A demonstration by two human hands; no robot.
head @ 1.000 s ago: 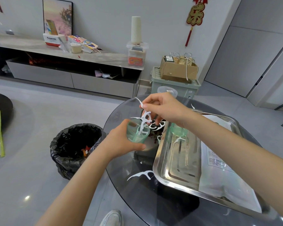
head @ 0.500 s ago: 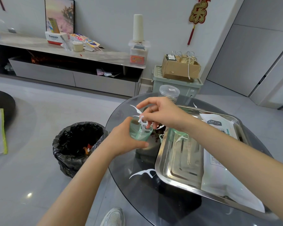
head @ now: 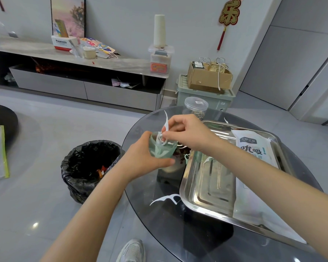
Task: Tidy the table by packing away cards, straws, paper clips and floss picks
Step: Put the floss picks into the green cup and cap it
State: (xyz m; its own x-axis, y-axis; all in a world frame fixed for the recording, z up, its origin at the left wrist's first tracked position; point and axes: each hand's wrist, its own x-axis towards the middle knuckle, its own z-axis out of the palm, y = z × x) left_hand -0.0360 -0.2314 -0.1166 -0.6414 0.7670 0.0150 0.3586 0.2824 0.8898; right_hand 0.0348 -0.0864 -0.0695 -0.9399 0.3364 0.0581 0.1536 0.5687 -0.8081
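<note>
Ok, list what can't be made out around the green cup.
Head view only.
- Green cup inside: covered by left hand and right hand; number of floss picks unclear.
- Dark clutter behind the cup: blocked by the right wrist, blurred.
- Packet in tray: lower print hidden by the right forearm.

The tray [head: 212, 186] is on the worktop's [head: 178, 233] right side, packet [head: 254, 152] in its right half, jar [head: 196, 107] just behind. A floss pick [head: 165, 198] lies by the tray's near-left corner; bin's [head: 91, 167] on the floor to the left.

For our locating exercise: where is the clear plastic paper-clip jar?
Head view, centre-right: clear plastic jar at the glass table's far edge, beyond the right hand.
</note>
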